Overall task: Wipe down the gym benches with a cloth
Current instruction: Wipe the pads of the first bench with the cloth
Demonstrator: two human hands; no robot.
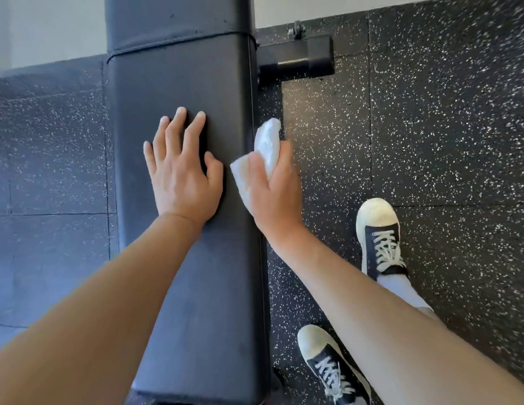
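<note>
Speckled rubber floor (430, 127) | black desk (182, 68), left hand (182, 173) flat on it | right hand (274, 188) grips white cloth (265, 153) at desk's right edge | sneakers (379, 235) beside

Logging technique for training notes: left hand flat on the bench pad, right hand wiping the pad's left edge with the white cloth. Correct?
Not quite. In the head view the right hand holds the white cloth at the bench pad's right edge, not its left. The left hand does lie flat on the pad.

1. Bright, even daylight-like lighting; no dim areas.
2. Soft sheen on black bench pad (184, 83); mild glare on metal bench foot (296, 58).
3. Short, soft shadows under left hand (182, 171).
4. Motion blur on speckled floor (459, 112), strongest top right.
5. Wide-angle stretching at edges; forearms enlarged.
</note>
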